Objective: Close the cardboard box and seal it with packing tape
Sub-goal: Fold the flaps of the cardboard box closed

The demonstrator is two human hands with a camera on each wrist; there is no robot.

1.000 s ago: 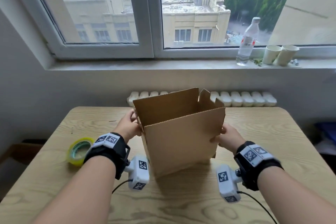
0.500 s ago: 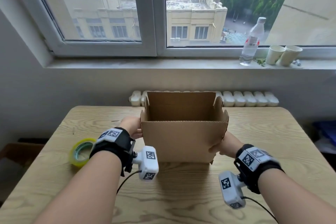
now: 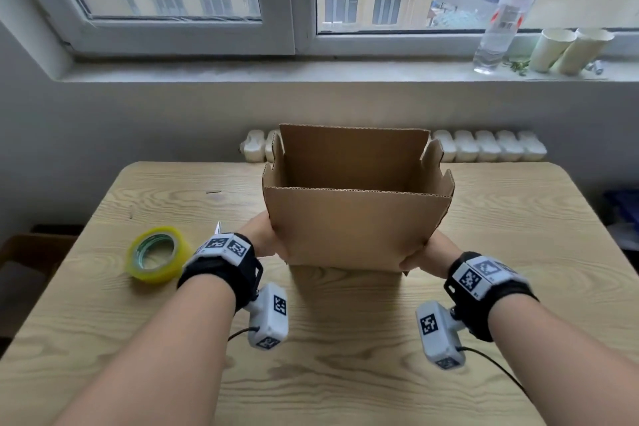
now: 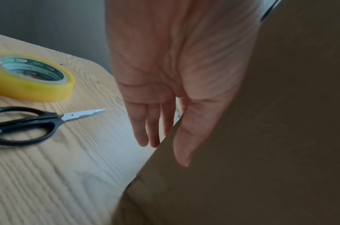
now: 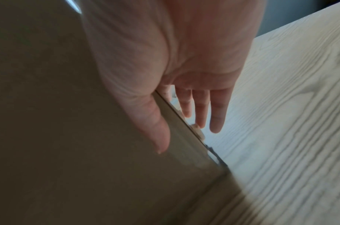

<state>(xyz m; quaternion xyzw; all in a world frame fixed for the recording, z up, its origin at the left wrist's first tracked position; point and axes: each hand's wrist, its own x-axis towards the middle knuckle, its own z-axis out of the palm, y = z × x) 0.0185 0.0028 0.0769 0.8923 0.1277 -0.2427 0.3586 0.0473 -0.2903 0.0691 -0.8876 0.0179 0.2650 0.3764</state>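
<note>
An open cardboard box [image 3: 356,228] stands upright on the wooden table [image 3: 345,356], all its top flaps raised. My left hand [image 3: 262,239] holds its lower left corner: in the left wrist view the left hand [image 4: 165,152] has its thumb flat on the box [image 4: 261,137] front and straight fingers along the side wall. My right hand [image 3: 425,254] mirrors this at the lower right corner; the right hand [image 5: 184,137] lays its thumb on the box [image 5: 69,121] front. A yellow tape roll [image 3: 157,254] [image 4: 30,79] lies flat to the left.
Black-handled scissors [image 4: 30,124] lie shut between the tape and my left hand; only their tip [image 3: 218,228] shows in the head view. A water bottle [image 3: 501,17] and two paper cups [image 3: 567,50] stand on the windowsill. A white radiator [image 3: 484,145] runs behind the table.
The box has turned from corner-on to square with its front wall facing me, and now sits nearer to me. Both hands stayed on its lower corners.
</note>
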